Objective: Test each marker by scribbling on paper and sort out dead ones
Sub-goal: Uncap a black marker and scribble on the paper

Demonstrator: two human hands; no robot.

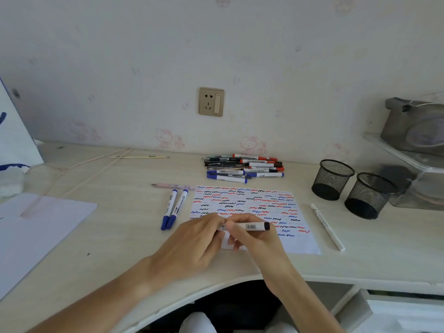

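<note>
Both hands, left (192,241) and right (249,239), grip black marker (252,226) (horizontal) over paper (245,207).

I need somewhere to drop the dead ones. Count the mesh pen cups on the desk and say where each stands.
2. One mesh cup stands at the right of the desk, beyond the scribbled paper. The other mesh cup stands just right of it, nearer the desk's front edge. Both look empty.
</note>
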